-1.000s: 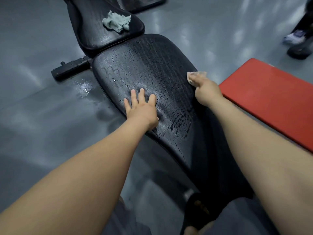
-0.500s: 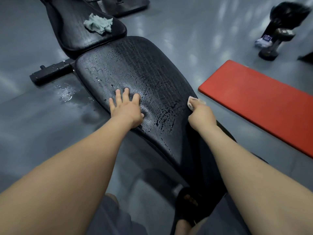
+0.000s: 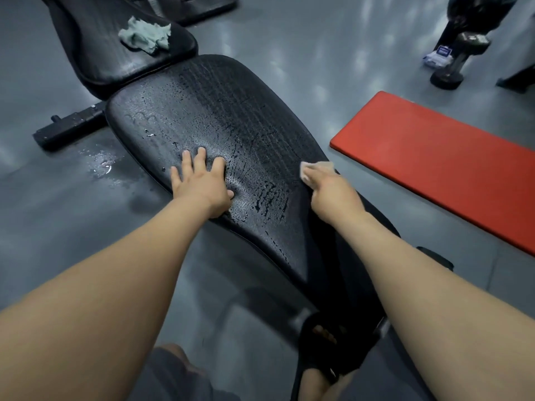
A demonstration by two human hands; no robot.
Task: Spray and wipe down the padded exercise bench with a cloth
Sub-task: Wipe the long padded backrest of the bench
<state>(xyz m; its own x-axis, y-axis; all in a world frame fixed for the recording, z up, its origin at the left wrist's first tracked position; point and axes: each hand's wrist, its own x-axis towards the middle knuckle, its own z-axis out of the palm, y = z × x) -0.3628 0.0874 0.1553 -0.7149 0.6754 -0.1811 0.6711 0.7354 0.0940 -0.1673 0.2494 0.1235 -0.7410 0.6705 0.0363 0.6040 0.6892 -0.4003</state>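
Black padded bench (image 3: pixel 231 117) textured, vinyl-like, wet and beaded, crumpled green cloth (image 3: pixel 144 36) matt, floor (image 3: pixel 304 39) grey and glossy, red mat (image 3: pixel 434 157) smooth, matt.

Bench, black, padded: long pad (image 3: pixel 220 117) beaded with wet droplets; short pad (image 3: pixel 95 53) beyond it, carrying a crumpled grey-green cloth (image 3: pixel 144 34).
Left hand (image 3: pixel 202 186): flat on the long pad, fingers straight.
Right hand (image 3: pixel 333 189): at the pad's right edge, gripping a pale cloth (image 3: pixel 317 167) against it.
Floor (image 3: pixel 304 39), grey: small puddle (image 3: pixel 101 163) left of the bench, beside a black base bar (image 3: pixel 69 127); red mat (image 3: pixel 434 157) to the right; dumbbell (image 3: pixel 457 59) upright, far right.
Black sandal (image 3: pixel 324 351), lower centre.
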